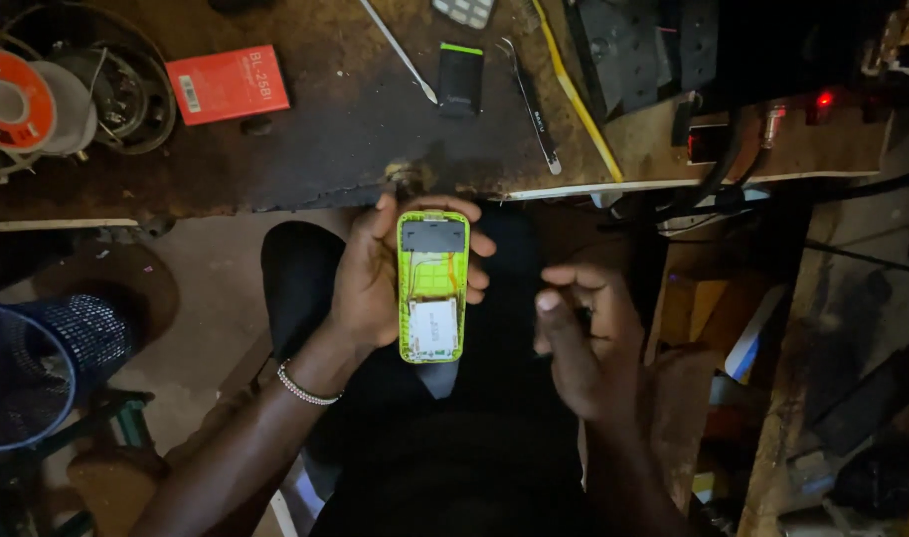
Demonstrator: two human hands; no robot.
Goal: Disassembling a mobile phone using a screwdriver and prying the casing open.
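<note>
In the centre of the frame, the left hand (370,283) has its grip clamped on a green phone frame (432,286), held upright below the table (355,149) edge. The right hand (583,343), just right of it, holds nothing, fingers loosely curled.

Dim workshop, scarred dark workbench (305,164), dusty floor (211,288)

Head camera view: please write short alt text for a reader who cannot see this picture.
The left hand holds an opened lime-green phone upright over the lap, its inner parts showing, while the right hand hovers empty beside it. On the worn workbench above lie a red box, a black battery, metal tools and a solder spool.
</note>
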